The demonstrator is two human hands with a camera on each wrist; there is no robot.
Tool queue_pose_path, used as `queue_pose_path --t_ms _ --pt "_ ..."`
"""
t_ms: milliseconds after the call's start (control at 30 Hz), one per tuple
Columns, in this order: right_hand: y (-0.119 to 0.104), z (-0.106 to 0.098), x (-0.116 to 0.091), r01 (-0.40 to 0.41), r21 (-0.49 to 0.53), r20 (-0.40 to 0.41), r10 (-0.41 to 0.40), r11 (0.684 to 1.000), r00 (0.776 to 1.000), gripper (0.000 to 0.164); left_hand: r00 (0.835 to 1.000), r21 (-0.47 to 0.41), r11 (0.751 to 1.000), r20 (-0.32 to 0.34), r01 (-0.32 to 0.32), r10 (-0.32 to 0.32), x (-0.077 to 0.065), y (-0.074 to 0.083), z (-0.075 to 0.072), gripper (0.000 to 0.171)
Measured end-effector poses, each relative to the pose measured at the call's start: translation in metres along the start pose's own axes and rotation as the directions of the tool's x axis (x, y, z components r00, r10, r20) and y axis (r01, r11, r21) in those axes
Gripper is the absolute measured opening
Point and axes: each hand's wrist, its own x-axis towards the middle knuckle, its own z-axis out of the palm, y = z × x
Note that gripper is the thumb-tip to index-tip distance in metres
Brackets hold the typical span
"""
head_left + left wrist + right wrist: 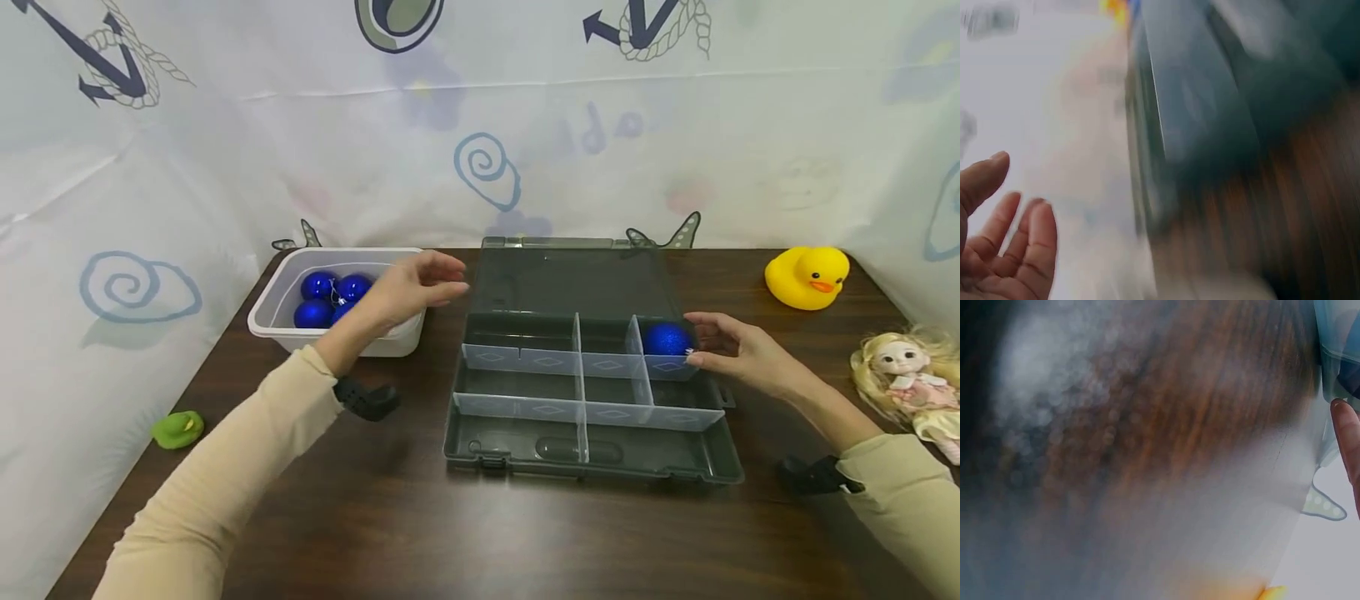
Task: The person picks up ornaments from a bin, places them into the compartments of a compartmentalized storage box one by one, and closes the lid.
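A glittery blue bauble (666, 339) sits in the far right compartment of the grey divided box (491, 433), whose lid (570, 279) lies back. My right hand (738, 354) is at the box's right side, index finger by the far side of the bauble and thumb close to its silver cap. In the right wrist view one fingertip (1339, 407) is right at the box's edge. My left hand (408, 287) is raised over the right rim of a white tub (258, 321), fingers loosely bent and nothing in them. Several blue baubles (312, 314) lie in that tub.
A yellow rubber duck (806, 279) stands at the back right, with a blond doll (911, 375) in front of it. A small green toy (178, 429) is at the table's left edge. Clear dividers (517, 407) split the box. Behind hangs a printed white cloth (360, 158).
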Motion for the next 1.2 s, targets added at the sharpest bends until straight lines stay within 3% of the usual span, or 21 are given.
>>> queue_pose_path --t_ms 133,267,533,733,833,933,1000,1100,1200 --pt "0.003 -0.001 -0.003 -0.005 -0.005 -0.01 0.005 1.0 1.0 0.056 0.989 0.05 0.996 -0.13 0.079 -0.072 -0.004 -0.039 -0.043 0.044" --pt "0.005 0.0 -0.004 -0.008 0.004 -0.01 0.008 1.0 1.0 0.056 0.977 0.146 0.978 -0.175 0.151 -0.124 -0.005 -0.066 -0.062 0.047" --pt "0.005 0.002 -0.004 0.003 0.016 -0.015 -0.003 1.0 1.0 0.055 0.986 0.322 0.934 -0.111 0.156 -0.127 0.005 -0.079 -0.062 0.056" --pt "0.005 0.004 -0.003 -0.001 0.027 -0.006 0.002 1.0 1.0 0.055 0.985 0.482 0.858 -0.094 0.175 -0.147 0.013 -0.083 -0.058 0.063" --pt "0.006 0.005 -0.003 0.01 0.032 -0.011 -0.009 0.999 1.0 0.054 0.984 0.525 0.833 -0.101 0.176 -0.144 0.014 -0.085 -0.056 0.063" --pt "0.006 0.003 -0.002 0.005 0.036 -0.012 -0.004 0.999 1.0 0.054 0.984 0.515 0.839 -0.12 0.177 -0.134 0.014 -0.082 -0.057 0.062" --pt "0.006 0.002 -0.002 -0.003 0.035 -0.006 0.003 0.999 1.0 0.055 0.982 0.479 0.86 -0.144 0.177 -0.122 0.013 -0.078 -0.059 0.061" --pt "0.005 0.0 0.0 -0.016 0.03 0.0 0.016 0.999 1.0 0.055 0.972 0.375 0.91 -0.213 0.174 -0.098 0.01 -0.068 -0.063 0.061" --pt "0.005 -0.002 0.001 -0.014 0.033 -0.004 0.015 0.999 1.0 0.055 0.956 0.254 0.959 -0.289 0.129 -0.052 0.009 -0.054 -0.062 0.062"
